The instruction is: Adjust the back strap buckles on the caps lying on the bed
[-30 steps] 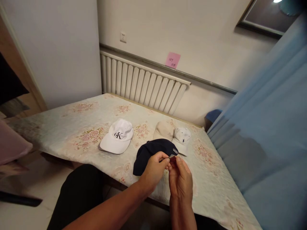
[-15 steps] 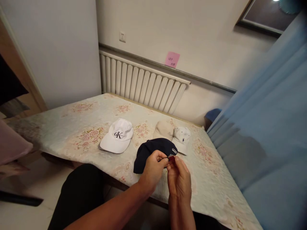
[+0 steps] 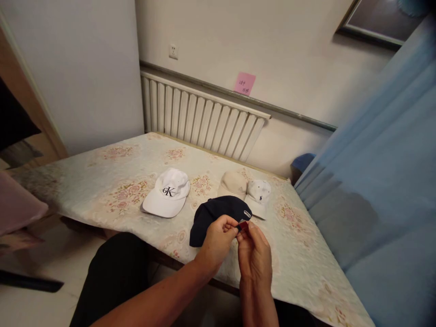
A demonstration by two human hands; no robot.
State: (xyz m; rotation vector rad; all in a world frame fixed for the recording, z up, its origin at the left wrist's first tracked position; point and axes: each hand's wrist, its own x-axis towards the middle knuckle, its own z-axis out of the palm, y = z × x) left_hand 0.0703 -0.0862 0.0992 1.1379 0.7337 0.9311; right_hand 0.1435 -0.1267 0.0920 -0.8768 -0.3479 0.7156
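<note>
A navy cap (image 3: 218,211) with a small metal badge lies on the floral-covered bed (image 3: 102,190), right in front of both hands. My left hand (image 3: 218,238) is closed, thumb and forefinger pinching a thin dark strap at the cap's near edge. Opposite it, my right hand (image 3: 256,256) pinches a small dark red tab (image 3: 244,225) at that same edge. How strap and tab join is hidden by my fingertips. Behind the navy cap sit a beige cap (image 3: 232,182) and a white cap with a small dark logo (image 3: 259,194), touching each other. A white CK cap (image 3: 168,193) rests to the left.
A white radiator (image 3: 204,118) runs along the wall behind the bed. Blue curtain (image 3: 381,150) hangs down the right side. My knee (image 3: 116,268) is at the bed's front edge, and a pink cloth-covered item (image 3: 20,200) stands at the far left.
My fingers have shifted slightly at the strap, and the red tab shows a little more tilted. The caps stay where they were.
</note>
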